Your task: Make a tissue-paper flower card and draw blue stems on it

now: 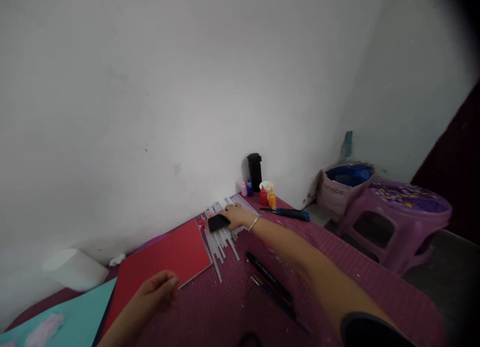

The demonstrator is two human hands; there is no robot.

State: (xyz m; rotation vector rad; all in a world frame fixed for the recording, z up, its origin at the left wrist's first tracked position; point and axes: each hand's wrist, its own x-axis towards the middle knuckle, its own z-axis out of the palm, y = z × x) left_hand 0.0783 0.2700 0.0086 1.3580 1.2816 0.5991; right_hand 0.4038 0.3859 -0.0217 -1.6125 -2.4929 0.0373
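Slab [215, 223], flat, black and rectangular, lies just left of the right hand's fingers

The black slab rests on a loose spread of thin, straight white strips [220, 247] toward the wall side of the dark red bench [210, 314] with its fine woven pattern. The right hand [238, 218] is clearly the nearer: its arm crosses from the lower right, and the foremost fingers come over the slab's right end. They appear to touch it, but I cannot tell whether they are clamped on it. The other fingers lie a little apart, over the strips beyond.

The slab's long axis runs roughly side to side, so its short right end faces the palm. The strips point another way, most of them stretching from the wall toward the person, so slab and strips cross.

The left hand [159, 287] hangs well apart, nearer the person and over the edge of a large, flat red sheet [165, 249]. Its fingers curl loosely with the thumb drawn in close; blur hides whether they meet, and nothing shows in them. From this hand, the slab lies farther off, up and to the right, past the red sheet's corner.
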